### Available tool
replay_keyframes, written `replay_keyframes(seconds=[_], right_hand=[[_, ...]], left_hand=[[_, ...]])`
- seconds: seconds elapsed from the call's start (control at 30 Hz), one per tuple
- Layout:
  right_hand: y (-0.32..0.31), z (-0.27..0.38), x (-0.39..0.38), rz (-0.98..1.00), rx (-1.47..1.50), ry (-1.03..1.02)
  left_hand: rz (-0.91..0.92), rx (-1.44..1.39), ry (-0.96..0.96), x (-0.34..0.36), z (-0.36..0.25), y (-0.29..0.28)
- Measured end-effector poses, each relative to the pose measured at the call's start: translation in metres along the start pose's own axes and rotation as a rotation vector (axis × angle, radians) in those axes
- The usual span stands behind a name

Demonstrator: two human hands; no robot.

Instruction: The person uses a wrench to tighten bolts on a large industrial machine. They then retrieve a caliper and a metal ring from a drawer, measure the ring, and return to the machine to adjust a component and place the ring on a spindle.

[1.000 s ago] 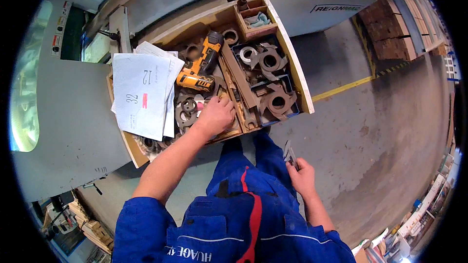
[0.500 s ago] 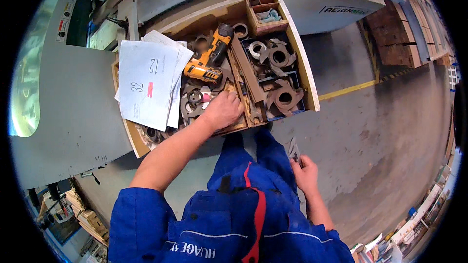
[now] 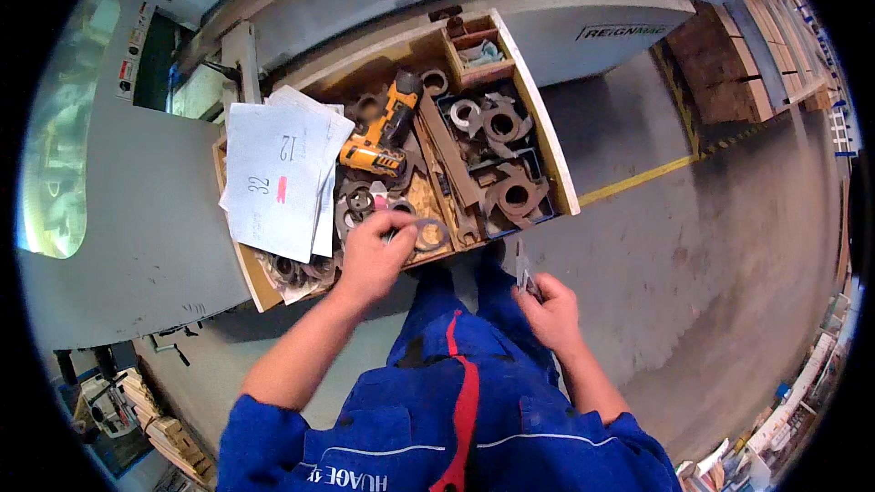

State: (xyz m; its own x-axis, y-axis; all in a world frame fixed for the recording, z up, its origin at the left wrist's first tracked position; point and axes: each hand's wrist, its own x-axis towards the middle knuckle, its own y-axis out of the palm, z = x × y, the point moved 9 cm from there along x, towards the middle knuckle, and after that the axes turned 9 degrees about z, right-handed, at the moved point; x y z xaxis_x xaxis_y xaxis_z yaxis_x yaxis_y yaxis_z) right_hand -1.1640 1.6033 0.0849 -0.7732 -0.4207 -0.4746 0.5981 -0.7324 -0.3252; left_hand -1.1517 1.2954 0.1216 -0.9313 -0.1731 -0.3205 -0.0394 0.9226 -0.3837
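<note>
I have my left hand (image 3: 378, 251) pinched on a thin grey ring (image 3: 444, 232) above the near edge of the pale wooden drawer (image 3: 540, 107); my right hand (image 3: 551, 305) grips a slim silver metal tool (image 3: 522, 271) outside it; black-printed, red-marked white papers (image 3: 273, 155) overlap its left edge.

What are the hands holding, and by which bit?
Left hand: a thin ring, seemingly by its left edge. Right hand: a metal tool, by its near end.
</note>
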Motion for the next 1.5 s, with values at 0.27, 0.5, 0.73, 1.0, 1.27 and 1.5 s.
replay_keyframes(seconds=[0.27, 0.5, 0.73, 1.0, 1.27, 1.5], right_hand=[[0.021, 0.167, 0.018, 0.364, 0.325, -0.347], [0.073, 0.194, 0.0, 0.736, 0.304, -0.299], [0.132, 0.196, -0.029, 0.944, -0.01, -0.315], [0.167, 0.233, -0.082, 0.751, -0.234, -0.677], [0.279, 0.22, -0.152, 1.199, 0.01, -0.361], [0.363, 0.208, -0.214, 1.262, 0.033, -0.187]], left_hand=[[-0.147, -0.644, -0.054, -0.087, -0.065, 0.003], [-0.222, -1.495, 0.146, -0.129, -0.057, 0.014], [-0.483, -1.364, 0.041, -0.189, -0.034, 0.029], [-0.625, -1.102, 0.11, -0.256, -0.033, -0.007], [-0.549, -1.262, 0.213, -0.353, 0.009, -0.048], [-0.552, -1.314, 0.304, -0.433, 0.057, -0.071]])
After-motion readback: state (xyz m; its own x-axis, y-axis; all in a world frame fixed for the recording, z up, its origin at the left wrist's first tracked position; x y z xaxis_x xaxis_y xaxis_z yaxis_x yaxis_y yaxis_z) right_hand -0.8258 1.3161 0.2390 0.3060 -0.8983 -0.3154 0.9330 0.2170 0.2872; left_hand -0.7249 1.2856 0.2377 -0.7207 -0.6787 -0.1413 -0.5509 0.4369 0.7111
